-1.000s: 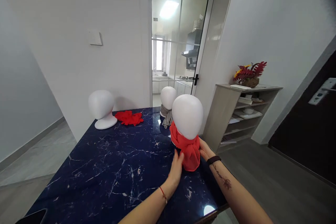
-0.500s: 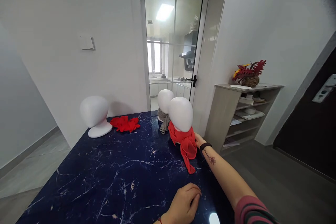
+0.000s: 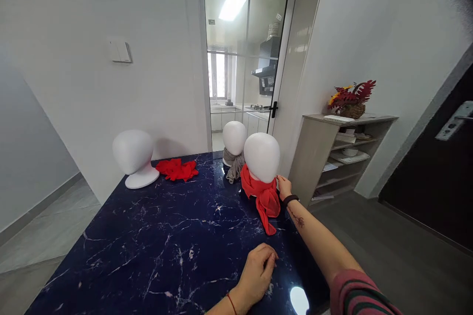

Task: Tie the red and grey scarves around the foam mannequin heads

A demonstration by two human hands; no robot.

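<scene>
A white foam mannequin head (image 3: 262, 156) stands on the table with a red scarf (image 3: 268, 203) around its neck. The scarf is knotted at the front, its tail hanging onto the tabletop. At the scarf's right edge, behind the head, my right hand (image 3: 284, 188) has its fingers closed on the cloth; the fingertips are partly hidden. My left hand (image 3: 257, 270) rests on the table near the front, fingers curled together and holding nothing. Just behind is a second white mannequin head (image 3: 234, 137) with a grey scarf (image 3: 235, 165) around its neck.
A bare white mannequin head (image 3: 133, 151) stands at the table's left, beside a crumpled red cloth (image 3: 178, 170). The dark blue marbled table (image 3: 166, 236) meets the wall and a glass door (image 3: 244, 59). A shelf unit (image 3: 314, 152) with a flower basket (image 3: 352, 110) stands to the right.
The head with the red scarf has shifted slightly right, along with my right hand. My left hand stays on the table. The view has tilted slightly.
</scene>
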